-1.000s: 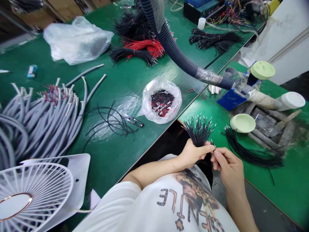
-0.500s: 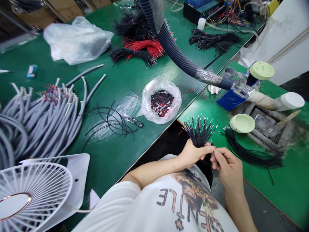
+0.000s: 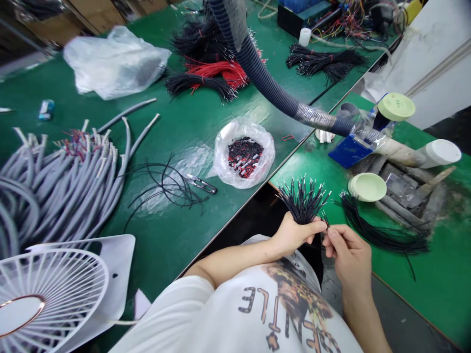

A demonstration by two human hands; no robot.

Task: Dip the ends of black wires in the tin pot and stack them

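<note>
My left hand (image 3: 294, 232) is wrapped round a thick bundle of black wires (image 3: 303, 201), whose stripped, silvery ends fan out above the fist. Close against its thumb, my right hand (image 3: 346, 250) pinches a few thin black wires (image 3: 326, 220) that stand apart from the bundle. The lower part of the bundle is hidden behind my hands. Right of my hands, a second bunch of black wires (image 3: 382, 230) lies on the green bench. A clear plastic bag (image 3: 222, 162) of small black and red pieces stands open on the other table, near thread snips (image 3: 201, 184).
Grey cables (image 3: 81, 191) are heaped at the left, behind a white fan (image 3: 73, 294). A ribbed hose (image 3: 272, 88) arches across to a taped pipe beside light green cups (image 3: 367, 187). Black and red wire bundles (image 3: 217, 68) lie farther back. Between the tables runs a dark gap.
My right hand has shifted very slightly right, and the pinched wires show a little more clearly apart from the bundle. My left hand keeps its hold.
</note>
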